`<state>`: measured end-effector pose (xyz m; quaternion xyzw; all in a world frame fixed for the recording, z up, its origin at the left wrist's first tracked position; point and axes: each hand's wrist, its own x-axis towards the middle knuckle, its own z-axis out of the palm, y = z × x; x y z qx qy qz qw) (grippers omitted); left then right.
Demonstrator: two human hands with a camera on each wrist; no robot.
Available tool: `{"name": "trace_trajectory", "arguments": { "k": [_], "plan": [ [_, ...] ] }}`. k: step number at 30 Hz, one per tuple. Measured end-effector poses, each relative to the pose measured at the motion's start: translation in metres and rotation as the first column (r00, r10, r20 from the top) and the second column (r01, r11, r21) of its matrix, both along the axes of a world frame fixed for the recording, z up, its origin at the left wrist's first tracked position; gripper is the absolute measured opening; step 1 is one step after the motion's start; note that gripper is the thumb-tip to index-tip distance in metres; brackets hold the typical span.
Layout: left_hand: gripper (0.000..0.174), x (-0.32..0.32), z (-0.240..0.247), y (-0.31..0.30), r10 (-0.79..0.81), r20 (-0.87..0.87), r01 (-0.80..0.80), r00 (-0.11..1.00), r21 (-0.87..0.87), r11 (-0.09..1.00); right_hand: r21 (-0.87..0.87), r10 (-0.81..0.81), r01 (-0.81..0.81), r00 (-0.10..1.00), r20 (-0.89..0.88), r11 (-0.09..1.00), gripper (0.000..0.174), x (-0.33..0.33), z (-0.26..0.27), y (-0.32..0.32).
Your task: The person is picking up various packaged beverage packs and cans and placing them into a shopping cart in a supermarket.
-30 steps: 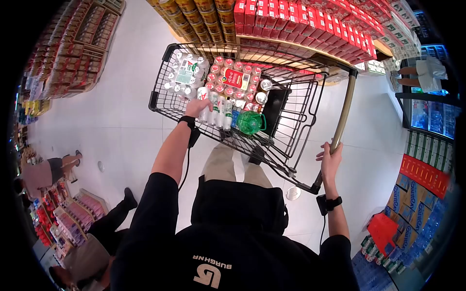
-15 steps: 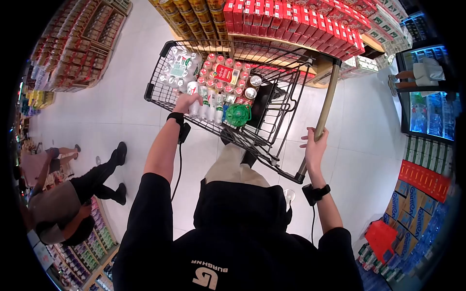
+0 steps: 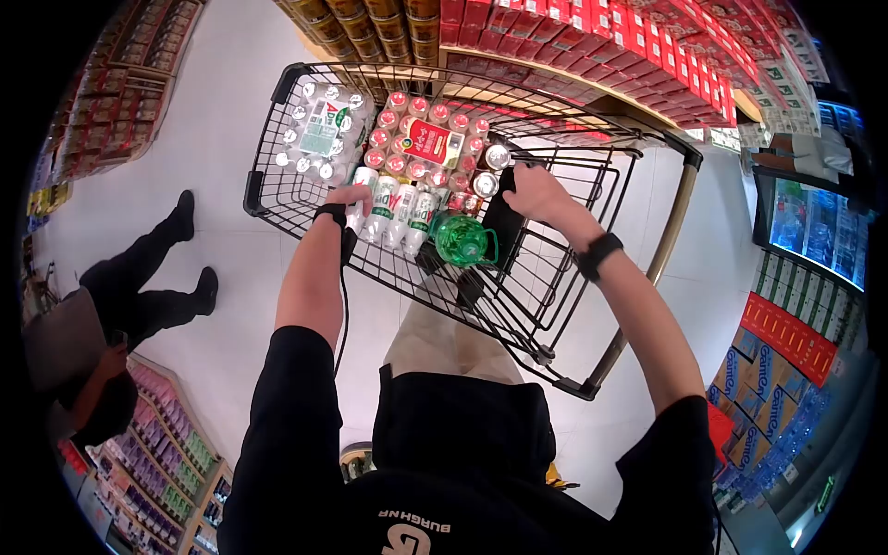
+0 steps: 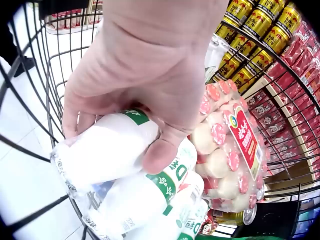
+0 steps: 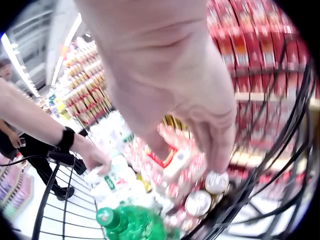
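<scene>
My left hand (image 3: 350, 198) grips a white plastic bottle (image 4: 107, 145) with a green-banded label, thumb on one side and fingers round the other. Several similar white bottles (image 3: 400, 215) lie beside it in the shopping cart (image 3: 305, 222). Over the cart, my right hand (image 3: 541, 196) reaches down with bent fingers, thumb apart from them. In the right wrist view its fingertips hang close above two silver-topped cans (image 5: 198, 203), with nothing held. A shrink-wrapped pack of red-capped bottles (image 3: 430, 143) stands behind the white ones, and a green bottle (image 3: 461, 239) lies in front.
Another wrapped bottle pack (image 3: 324, 129) fills the cart's far left end. The cart's handle (image 3: 680, 208) is at the right. Shelves of red boxes (image 3: 592, 46) and gold cans (image 4: 257, 42) stand along the far side. A person in dark trousers (image 3: 139, 277) is at the left.
My right hand has left the cart handle and moved left over the cans in the cart. My left hand stays at the white bottles. The person at left has shifted position.
</scene>
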<state>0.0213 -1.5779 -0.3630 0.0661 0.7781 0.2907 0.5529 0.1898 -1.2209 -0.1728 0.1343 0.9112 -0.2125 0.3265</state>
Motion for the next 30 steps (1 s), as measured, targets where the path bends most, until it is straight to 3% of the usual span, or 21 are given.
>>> {"name": "trace_trajectory", "arguments": {
  "k": [2,3,5,6,8,9,13,14,15,17,18,19,20,21,24,26,28,29,30],
  "plan": [
    [0.006,0.001,0.000,0.000,0.038,-0.009,-0.038,0.999,0.047,0.998,0.037,0.025,-0.026,0.999,0.039,0.999,0.043,-0.022,-0.066,0.012],
    [0.014,0.002,0.000,0.001,0.057,-0.013,-0.056,0.998,0.070,0.996,0.023,0.004,-0.005,0.999,0.038,1.000,0.048,-0.024,-0.101,0.021],
    [0.022,0.007,-0.011,0.001,0.271,0.078,-0.274,0.959,0.030,0.961,0.063,0.009,-0.013,0.998,0.068,0.998,0.050,-0.037,-0.108,0.026],
    [0.022,0.009,0.015,0.008,0.295,0.128,-0.299,0.947,0.014,0.954,0.082,0.014,-0.021,0.996,0.093,0.996,0.053,-0.045,-0.118,0.026],
    [0.015,0.009,0.020,0.016,0.391,0.090,-0.391,0.916,-0.025,0.920,0.097,-0.032,0.020,0.993,0.116,0.995,0.064,-0.061,-0.149,0.035],
    [0.012,0.009,0.017,0.018,0.433,0.066,-0.430,0.899,-0.045,0.902,0.122,-0.049,0.033,0.991,0.127,0.992,0.057,-0.067,-0.154,0.033],
    [0.011,0.008,0.003,0.011,0.382,0.039,-0.383,0.924,0.141,0.913,0.175,-0.156,0.153,0.988,0.000,0.973,0.063,-0.070,-0.190,0.022],
    [0.011,0.009,0.001,0.013,0.457,0.125,-0.473,0.881,0.187,0.861,0.185,-0.184,0.182,0.983,-0.008,0.966,0.065,-0.072,-0.194,0.020],
    [0.017,0.013,0.002,0.015,0.491,0.086,-0.499,0.867,0.144,0.855,0.133,-0.206,0.199,0.978,0.044,0.971,0.067,-0.074,-0.191,0.020],
    [0.030,0.018,-0.005,0.008,0.445,0.045,-0.440,0.895,0.267,0.857,0.132,-0.152,0.149,0.988,0.019,0.980,0.075,-0.069,-0.229,0.028],
    [0.042,0.016,-0.011,0.008,0.383,-0.040,-0.377,0.923,0.099,0.921,0.133,-0.126,0.127,0.992,-0.016,0.983,0.072,-0.071,-0.233,0.026],
    [0.045,0.016,-0.012,0.003,0.278,-0.067,-0.273,0.958,0.075,0.959,0.156,-0.117,0.121,0.993,-0.035,0.980,0.074,-0.072,-0.234,0.025],
    [0.045,0.013,-0.017,0.008,0.096,-0.202,-0.124,0.975,-0.128,0.984,0.148,-0.094,0.104,0.993,-0.072,0.983,0.070,-0.072,-0.231,0.027],
    [0.046,0.015,-0.009,0.018,-0.114,-0.286,0.009,0.952,-0.344,0.939,0.141,-0.074,0.088,0.992,-0.102,0.986,0.066,-0.068,-0.219,0.028],
    [0.048,0.023,0.052,0.039,-0.411,-0.307,0.208,0.858,-0.524,0.826,0.125,0.069,-0.063,0.997,-0.047,0.990,0.040,-0.080,-0.165,0.031],
    [0.049,0.037,0.100,0.059,-0.415,-0.447,0.214,0.792,-0.433,0.875,0.114,0.157,-0.165,0.985,0.075,0.980,0.034,-0.092,-0.117,0.029],
    [0.051,0.053,0.129,0.078,-0.185,-0.545,0.206,0.818,-0.022,0.978,0.062,0.289,-0.295,0.952,0.098,0.953,0.032,-0.090,-0.062,0.027],
    [0.061,0.067,0.138,0.090,0.039,-0.619,0.180,0.785,0.288,0.940,0.069,0.294,-0.303,0.949,0.114,0.951,0.034,-0.088,-0.037,0.025],
    [0.073,0.076,0.161,0.110,0.095,-0.501,0.120,0.860,0.380,0.917,0.036,0.294,-0.299,0.949,0.111,0.953,0.040,-0.079,-0.014,0.024]
  ]
}}
